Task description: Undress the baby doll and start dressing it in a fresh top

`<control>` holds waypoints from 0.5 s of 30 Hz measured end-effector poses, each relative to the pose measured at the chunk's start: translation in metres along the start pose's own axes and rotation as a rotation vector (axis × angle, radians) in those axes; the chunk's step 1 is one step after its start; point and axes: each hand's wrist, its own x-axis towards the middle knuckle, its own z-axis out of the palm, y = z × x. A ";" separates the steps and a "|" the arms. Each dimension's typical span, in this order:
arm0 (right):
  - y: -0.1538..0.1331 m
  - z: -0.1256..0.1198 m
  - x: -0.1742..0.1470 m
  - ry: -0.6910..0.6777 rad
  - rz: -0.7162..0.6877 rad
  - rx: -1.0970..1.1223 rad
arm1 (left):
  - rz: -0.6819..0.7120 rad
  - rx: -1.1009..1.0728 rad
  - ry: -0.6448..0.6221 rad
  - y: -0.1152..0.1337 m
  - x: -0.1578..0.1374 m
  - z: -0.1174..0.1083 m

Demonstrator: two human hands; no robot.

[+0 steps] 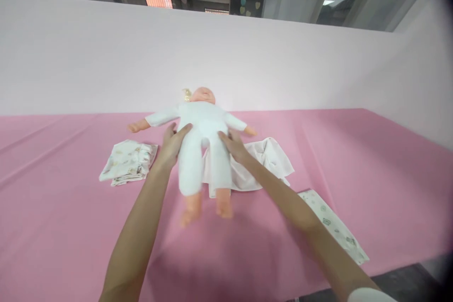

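A baby doll [201,122] with a white cloth body is held face up over the pink-covered table, its arms spread and its bare feet pointing toward me. My left hand [172,144] grips the doll's hip on the left, thumb on top. On the other side my right hand [233,145] grips the opposite hip the same way, the rest of its fingers hidden beneath the body. Under and to the right of the doll lies a rumpled white cloth garment [265,160]. Close to my left wrist sits a folded printed cloth [129,163].
The pink table cover [63,236] reaches a white wall [106,56] at the back. A long folded cloth with a green print [334,226] lies beside my right forearm, near the front edge. Something gold [187,95] shows beside the doll's head.
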 end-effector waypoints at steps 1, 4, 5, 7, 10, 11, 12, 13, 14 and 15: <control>-0.006 -0.019 -0.013 -0.006 -0.015 0.008 | -0.067 -0.130 -0.115 0.006 -0.010 0.008; -0.013 -0.074 -0.050 0.009 -0.102 -0.097 | -0.271 -0.423 -0.414 0.012 -0.040 0.042; -0.010 -0.090 -0.061 0.012 -0.107 -0.152 | -0.300 -0.483 -0.473 0.011 -0.050 0.055; 0.000 -0.114 -0.076 0.026 -0.083 -0.237 | -0.322 -0.553 -0.510 0.003 -0.066 0.081; 0.022 -0.134 -0.089 0.034 -0.043 -0.269 | -0.306 -0.620 -0.463 -0.011 -0.082 0.113; 0.029 -0.138 -0.092 0.035 -0.036 -0.267 | -0.305 -0.630 -0.451 -0.016 -0.086 0.121; 0.035 -0.141 -0.094 0.036 -0.030 -0.265 | -0.307 -0.636 -0.446 -0.020 -0.089 0.127; 0.040 -0.142 -0.096 0.039 -0.020 -0.264 | -0.309 -0.637 -0.442 -0.023 -0.092 0.132; 0.043 -0.143 -0.098 0.040 -0.007 -0.262 | -0.313 -0.636 -0.434 -0.026 -0.094 0.135; 0.046 -0.143 -0.100 0.039 0.008 -0.256 | -0.318 -0.633 -0.423 -0.028 -0.095 0.137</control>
